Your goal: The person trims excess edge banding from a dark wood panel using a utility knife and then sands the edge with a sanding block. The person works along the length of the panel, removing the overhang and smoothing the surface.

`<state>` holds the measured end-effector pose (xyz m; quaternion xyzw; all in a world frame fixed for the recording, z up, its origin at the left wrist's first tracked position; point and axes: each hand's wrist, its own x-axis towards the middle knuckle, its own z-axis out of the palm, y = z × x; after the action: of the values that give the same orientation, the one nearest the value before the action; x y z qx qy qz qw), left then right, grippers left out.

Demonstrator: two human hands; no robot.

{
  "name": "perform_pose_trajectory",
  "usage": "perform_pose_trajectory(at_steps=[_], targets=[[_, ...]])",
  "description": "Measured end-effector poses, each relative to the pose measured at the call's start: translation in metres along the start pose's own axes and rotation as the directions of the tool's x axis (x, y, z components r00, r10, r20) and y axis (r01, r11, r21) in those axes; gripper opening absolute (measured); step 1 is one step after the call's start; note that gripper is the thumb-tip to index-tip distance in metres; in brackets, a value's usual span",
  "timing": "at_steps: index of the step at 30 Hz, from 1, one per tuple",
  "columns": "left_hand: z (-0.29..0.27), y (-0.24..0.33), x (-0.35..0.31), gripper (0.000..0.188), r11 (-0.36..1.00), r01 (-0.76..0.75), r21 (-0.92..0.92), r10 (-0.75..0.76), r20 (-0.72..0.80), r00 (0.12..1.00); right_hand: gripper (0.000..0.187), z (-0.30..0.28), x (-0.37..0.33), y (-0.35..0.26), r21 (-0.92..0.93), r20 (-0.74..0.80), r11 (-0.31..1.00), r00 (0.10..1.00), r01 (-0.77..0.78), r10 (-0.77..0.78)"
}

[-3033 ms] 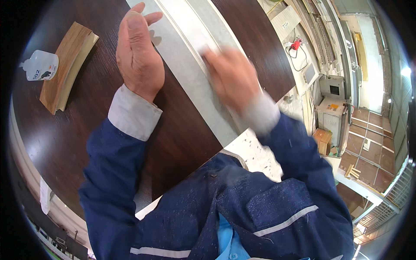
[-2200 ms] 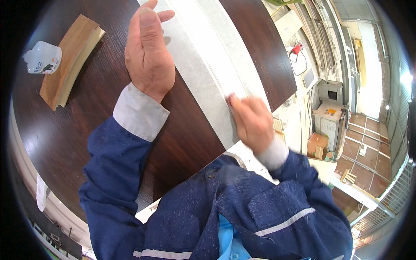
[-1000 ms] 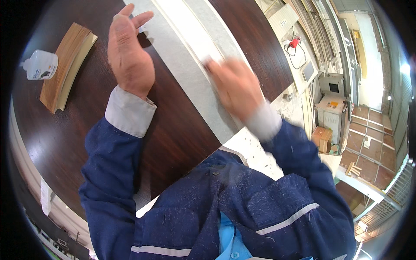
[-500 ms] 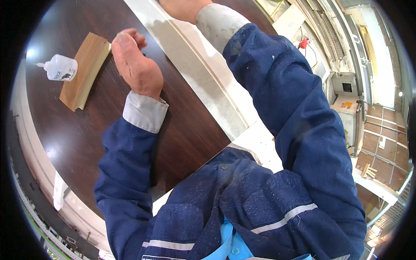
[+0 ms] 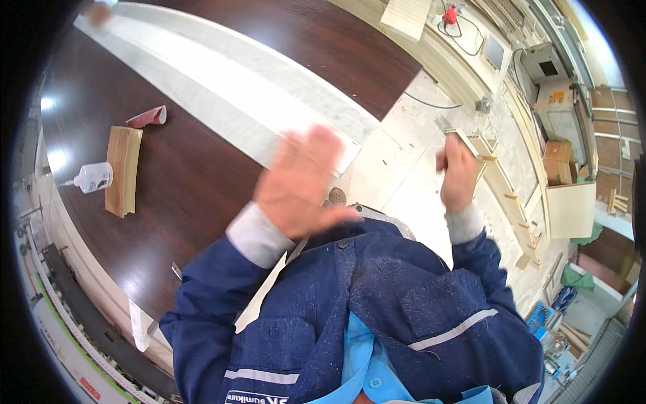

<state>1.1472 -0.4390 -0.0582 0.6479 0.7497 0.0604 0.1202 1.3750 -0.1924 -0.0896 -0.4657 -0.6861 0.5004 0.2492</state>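
Observation:
My left hand [image 5: 301,180], smeared by motion, is spread with its fingers stretched out above the near end of a long white and grey strip [image 5: 222,84] on the dark wooden table top [image 5: 202,175]. Whether it touches the strip I cannot tell. Off to the right, past the table's edge, my right hand [image 5: 459,174] is closed around a small tool with a flat grey blade [image 5: 444,125]; most of its handle is hidden. A curved wooden block [image 5: 123,172] lies on the table's left, with a white squeeze bottle [image 5: 94,177] beside it and curled reddish sandpaper [image 5: 149,117] behind.
A blurred brownish shape [image 5: 99,15] is at the strip's far end. A small metal piece [image 5: 176,270] sits at the table's near left edge. To the right are a wooden frame [image 5: 509,195] with small blocks, a cardboard box [image 5: 560,161] and a red plug with cable [image 5: 450,15].
My right hand has come back from the strip to the right and now shows the bladed tool. My left hand has swung right over the strip's end and opened. Sandpaper has come into view.

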Motion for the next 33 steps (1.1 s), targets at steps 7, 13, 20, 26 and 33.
perform_pose_trajectory(at_steps=[7,13,20,26,33], targets=[[0.003,-0.032,-0.002,0.105,0.950,0.258,0.175,-0.188,-0.338,0.922,0.038,-0.047,-0.118,0.165,-0.042,0.134,0.855,0.845,-0.517,0.517],[0.020,0.054,-0.003,0.114,0.995,0.055,0.079,-0.041,-0.165,0.985,0.034,-0.051,-0.144,0.286,-0.660,0.470,0.745,0.720,-0.097,0.511],[0.020,0.056,0.002,0.112,0.999,0.047,0.026,-0.042,-0.179,0.983,0.039,-0.116,-0.168,0.339,-0.678,0.735,0.668,0.274,0.307,0.620],[0.040,0.072,0.013,0.110,0.968,0.080,-0.236,-0.136,-0.230,0.964,0.043,-0.146,-0.135,0.303,-0.663,0.684,0.748,0.430,0.030,0.589],[0.004,0.095,-0.080,0.048,0.868,0.235,-0.437,-0.429,-0.424,0.798,0.039,-0.115,-0.087,0.258,-0.723,0.659,0.668,0.465,0.176,0.591]])
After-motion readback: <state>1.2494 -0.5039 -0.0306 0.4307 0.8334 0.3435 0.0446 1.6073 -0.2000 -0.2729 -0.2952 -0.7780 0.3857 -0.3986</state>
